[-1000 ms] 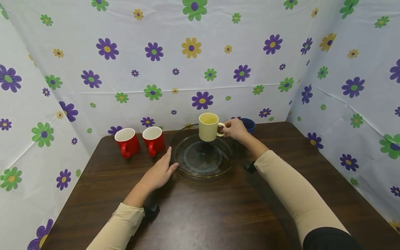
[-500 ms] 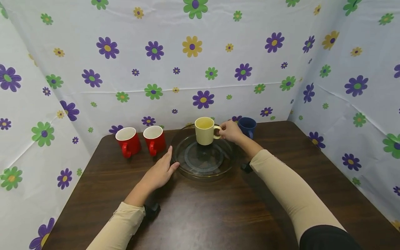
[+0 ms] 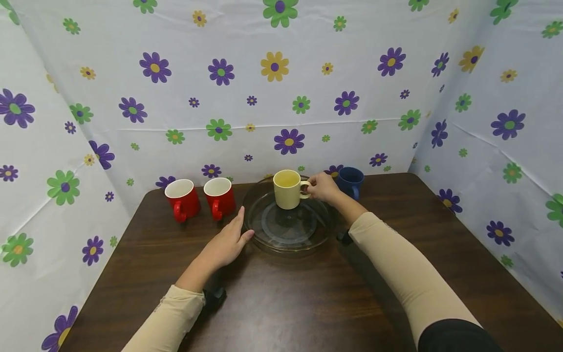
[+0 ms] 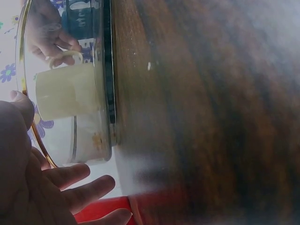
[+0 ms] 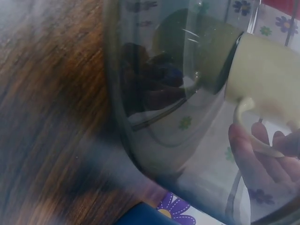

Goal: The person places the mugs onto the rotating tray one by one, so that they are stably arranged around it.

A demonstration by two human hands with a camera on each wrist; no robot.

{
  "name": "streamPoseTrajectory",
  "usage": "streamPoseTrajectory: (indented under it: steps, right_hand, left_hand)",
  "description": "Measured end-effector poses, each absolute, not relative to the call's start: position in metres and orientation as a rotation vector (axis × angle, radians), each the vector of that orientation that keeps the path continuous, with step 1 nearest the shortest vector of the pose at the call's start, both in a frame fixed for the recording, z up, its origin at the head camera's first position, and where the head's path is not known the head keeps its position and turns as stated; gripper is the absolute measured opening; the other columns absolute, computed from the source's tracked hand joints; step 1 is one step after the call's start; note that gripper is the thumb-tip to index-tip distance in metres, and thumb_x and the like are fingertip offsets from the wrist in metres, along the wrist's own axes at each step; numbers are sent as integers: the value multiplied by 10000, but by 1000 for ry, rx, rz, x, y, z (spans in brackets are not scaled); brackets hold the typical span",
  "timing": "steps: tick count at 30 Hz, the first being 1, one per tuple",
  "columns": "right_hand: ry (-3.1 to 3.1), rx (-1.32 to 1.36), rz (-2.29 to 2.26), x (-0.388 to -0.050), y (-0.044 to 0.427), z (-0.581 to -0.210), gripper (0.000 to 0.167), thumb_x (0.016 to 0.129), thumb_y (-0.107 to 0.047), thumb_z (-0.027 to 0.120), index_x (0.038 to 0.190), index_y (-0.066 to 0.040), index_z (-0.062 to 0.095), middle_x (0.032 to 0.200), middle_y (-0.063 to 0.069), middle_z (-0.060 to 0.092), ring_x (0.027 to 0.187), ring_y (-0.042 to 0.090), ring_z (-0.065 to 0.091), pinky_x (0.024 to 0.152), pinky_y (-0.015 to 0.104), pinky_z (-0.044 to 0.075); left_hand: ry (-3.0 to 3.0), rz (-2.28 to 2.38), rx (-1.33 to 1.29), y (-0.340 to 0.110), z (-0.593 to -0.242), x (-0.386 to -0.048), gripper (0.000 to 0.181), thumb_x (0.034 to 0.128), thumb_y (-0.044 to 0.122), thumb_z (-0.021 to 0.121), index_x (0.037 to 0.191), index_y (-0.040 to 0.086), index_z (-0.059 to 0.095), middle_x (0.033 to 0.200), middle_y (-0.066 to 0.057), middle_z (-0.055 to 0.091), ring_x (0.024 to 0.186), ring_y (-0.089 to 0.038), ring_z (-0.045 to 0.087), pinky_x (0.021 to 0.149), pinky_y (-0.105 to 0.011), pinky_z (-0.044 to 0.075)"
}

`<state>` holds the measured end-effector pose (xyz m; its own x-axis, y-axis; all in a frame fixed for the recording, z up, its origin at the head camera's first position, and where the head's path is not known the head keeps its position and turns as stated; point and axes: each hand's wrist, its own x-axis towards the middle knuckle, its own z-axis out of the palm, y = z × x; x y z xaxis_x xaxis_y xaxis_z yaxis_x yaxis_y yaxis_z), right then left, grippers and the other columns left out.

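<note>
A pale yellow mug (image 3: 287, 192) stands upright inside a round clear glass dish (image 3: 288, 239), towards its back. My right hand (image 3: 323, 187) pinches the mug's handle from the right; the right wrist view shows fingers around the handle (image 5: 244, 123). At the dish's left rim, my left hand (image 3: 226, 243) lies with straight fingers and the thumb spread. In the left wrist view that hand (image 4: 51, 180) is against the glass rim (image 4: 41, 145), with the yellow mug (image 4: 70, 91) seen through the glass.
Two red mugs (image 3: 184, 201) (image 3: 221, 199) with white insides stand left of the dish. Behind my right hand, at the back right, is a blue mug (image 3: 350, 182). A flowered white sheet (image 3: 246, 117) hangs along the back and sides of the dark wooden table (image 3: 281, 303).
My right hand has moved the yellow mug down and slightly left into the dish. More of the blue mug shows. The left hand has kept its place at the rim.
</note>
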<state>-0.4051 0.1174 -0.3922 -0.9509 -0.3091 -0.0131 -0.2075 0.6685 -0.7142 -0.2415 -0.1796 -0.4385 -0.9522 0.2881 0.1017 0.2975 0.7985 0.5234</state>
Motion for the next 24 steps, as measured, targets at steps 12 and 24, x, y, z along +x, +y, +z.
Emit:
streamPoseTrajectory:
  steps: [12, 24]
  right_hand:
    - [2717, -437, -1178, -411, 112, -396, 193, 993, -2, 565, 1092, 64, 717, 1032, 195, 711, 758, 193, 660, 763, 370, 610]
    - [2623, -466, -1222, -419, 111, -398, 205, 1054, -11, 497, 1134, 75, 665, 1100, 220, 685, 838, 240, 676, 872, 450, 590]
  left_hand:
    - [-2961, -876, -489, -179, -438, -240, 803, 1068, 337, 516, 1593, -62, 58, 1636, -270, 196, 1494, -428, 256, 1196, -572, 234]
    - [-2977, -888, -477, -180, -437, -242, 809, 1066, 351, 512, 1598, -48, 52, 1639, -268, 187, 1497, -436, 243, 1196, -577, 230]
